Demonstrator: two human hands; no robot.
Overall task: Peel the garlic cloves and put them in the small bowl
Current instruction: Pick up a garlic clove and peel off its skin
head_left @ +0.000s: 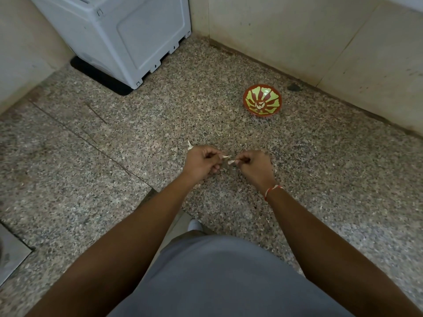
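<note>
Over the speckled granite counter my two hands are close together. My left hand has its fingers curled and pinches a small pale garlic piece at its fingertips. A white garlic tip sticks out behind its knuckles. My right hand pinches another pale bit of garlic or skin. The small red bowl with a green pattern stands farther back to the right, with a few pale cloves at its bottom.
A white appliance on a black mat stands at the back left. Tiled walls close off the corner behind the bowl. A metal edge shows at the lower left. The counter's front edge runs beneath my forearms.
</note>
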